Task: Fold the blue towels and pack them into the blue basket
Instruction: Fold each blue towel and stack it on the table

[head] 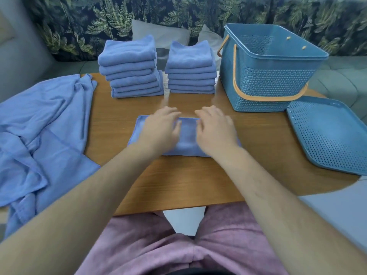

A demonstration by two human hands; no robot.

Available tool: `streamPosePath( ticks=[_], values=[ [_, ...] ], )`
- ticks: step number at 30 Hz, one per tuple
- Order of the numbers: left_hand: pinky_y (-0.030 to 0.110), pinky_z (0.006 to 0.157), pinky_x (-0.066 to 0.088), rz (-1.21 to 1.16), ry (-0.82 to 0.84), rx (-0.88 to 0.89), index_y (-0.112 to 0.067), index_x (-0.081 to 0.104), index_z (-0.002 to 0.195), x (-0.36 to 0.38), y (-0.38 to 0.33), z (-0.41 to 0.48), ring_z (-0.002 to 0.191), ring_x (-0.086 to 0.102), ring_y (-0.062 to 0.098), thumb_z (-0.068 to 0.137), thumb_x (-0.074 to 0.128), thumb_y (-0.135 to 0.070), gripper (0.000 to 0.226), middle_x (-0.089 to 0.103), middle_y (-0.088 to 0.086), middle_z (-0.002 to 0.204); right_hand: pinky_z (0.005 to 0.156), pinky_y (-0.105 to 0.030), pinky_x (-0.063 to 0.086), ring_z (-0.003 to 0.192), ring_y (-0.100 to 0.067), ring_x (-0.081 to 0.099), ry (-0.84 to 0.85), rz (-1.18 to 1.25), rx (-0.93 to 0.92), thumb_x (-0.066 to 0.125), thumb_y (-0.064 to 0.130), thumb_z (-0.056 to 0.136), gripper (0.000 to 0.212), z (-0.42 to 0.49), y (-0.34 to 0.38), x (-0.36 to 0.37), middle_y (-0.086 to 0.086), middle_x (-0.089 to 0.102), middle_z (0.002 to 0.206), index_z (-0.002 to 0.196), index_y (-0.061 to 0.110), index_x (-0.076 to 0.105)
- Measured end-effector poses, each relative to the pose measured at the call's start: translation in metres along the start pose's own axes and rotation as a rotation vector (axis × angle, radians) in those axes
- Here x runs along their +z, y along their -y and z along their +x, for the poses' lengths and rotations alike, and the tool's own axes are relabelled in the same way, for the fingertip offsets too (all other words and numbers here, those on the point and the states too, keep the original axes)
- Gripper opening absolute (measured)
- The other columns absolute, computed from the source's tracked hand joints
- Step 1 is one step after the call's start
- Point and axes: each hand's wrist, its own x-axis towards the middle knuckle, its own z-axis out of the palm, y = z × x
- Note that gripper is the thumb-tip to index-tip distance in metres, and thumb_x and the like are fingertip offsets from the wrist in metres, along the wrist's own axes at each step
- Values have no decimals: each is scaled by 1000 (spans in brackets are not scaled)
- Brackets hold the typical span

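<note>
While my left grip [160, 128] and right grip [214, 129], fingers spread flat, press the towel [187, 135] on the table [188, 185] before two folded stacks [132, 66], I should smooth outward, squaring edges before folding; the basket [272, 76] stands right.

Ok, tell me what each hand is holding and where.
Nothing is gripped: the left hand and right hand press flat on the folded towel, fingers near its far edge.
</note>
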Motion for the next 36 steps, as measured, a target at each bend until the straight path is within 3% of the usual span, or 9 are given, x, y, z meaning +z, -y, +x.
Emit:
streamPosePath(
  ticks=[2, 4, 9, 19, 22, 25, 28, 33, 36],
  values=[
    [45, 119, 29, -20, 157, 30, -11, 57, 139, 19, -13, -8, 141, 43, 29, 97, 28, -37, 57, 52, 8, 148, 118, -42, 23, 151, -28, 28, 172, 55, -13, 38, 28, 104, 46, -8, 19, 15, -4, 41, 158, 148, 21, 49],
    [49, 122, 21, 66, 187, -40, -20, 42, 152, 31, -11, -18, 151, 26, 24, 101, 20, -40, 59, 34, 0, 162, 126, -41, 7, 157, -22, 8, 346, 25, 69, 25, 37, 108, 52, -13, 18, 26, 3, 18, 169, 159, 27, 29],
    [40, 125, 3, 144, 166, -175, -33, 25, 159, 24, 13, -30, 155, 6, 17, 105, 27, -49, 56, 13, -9, 168, 126, -40, -7, 157, -16, -7, 414, -66, 134, 17, 58, 104, 64, -21, -13, 21, 6, -1, 170, 162, 32, 12],
    [45, 125, -7, 276, 273, -265, -22, 14, 161, -7, 50, -37, 155, -3, 14, 105, 16, -49, 63, 4, -2, 169, 126, -45, -8, 156, -24, -12, 440, -187, 210, 10, 54, 105, 64, -26, -24, 7, -5, -8, 170, 163, 27, 5],
    [44, 125, -7, 335, 207, -136, -17, 23, 159, -4, 31, -29, 156, -4, 22, 106, 22, -45, 60, 8, 4, 169, 126, -47, -7, 156, -29, -12, 359, -241, 168, 15, 45, 108, 61, -30, 7, 5, -7, -8, 170, 163, 23, 4],
    [42, 125, -1, 199, 254, 55, -28, 26, 158, 7, 16, -21, 156, -3, 23, 108, 29, -38, 51, 10, -2, 169, 126, -46, -5, 157, -27, -6, 356, -114, 98, 18, 44, 108, 59, -40, 41, 14, -3, -2, 171, 163, 24, 9],
    [43, 125, 0, 112, 336, -16, -40, 18, 158, 12, 19, -16, 156, -3, 21, 107, 24, -46, 51, 6, -8, 169, 126, -44, -4, 157, -24, -2, 361, -54, 83, 19, 43, 108, 58, -45, 43, 26, 0, 5, 171, 163, 25, 15],
    [46, 125, -6, 194, 352, -111, -51, 13, 156, 6, 32, -18, 156, -5, 22, 98, 21, -69, 61, 3, -9, 169, 126, -42, -6, 157, -20, -3, 379, -34, 41, 20, 43, 108, 56, -42, 29, 25, 4, 4, 171, 162, 29, 16],
    [45, 124, -8, 206, 386, -138, -54, 10, 155, -1, 36, -19, 155, -6, 16, 99, 16, -69, 58, 2, -11, 169, 126, -43, -7, 157, -19, -5, 396, -19, 43, 19, 42, 107, 56, -42, 30, 23, 4, 3, 171, 162, 30, 15]
  ],
)
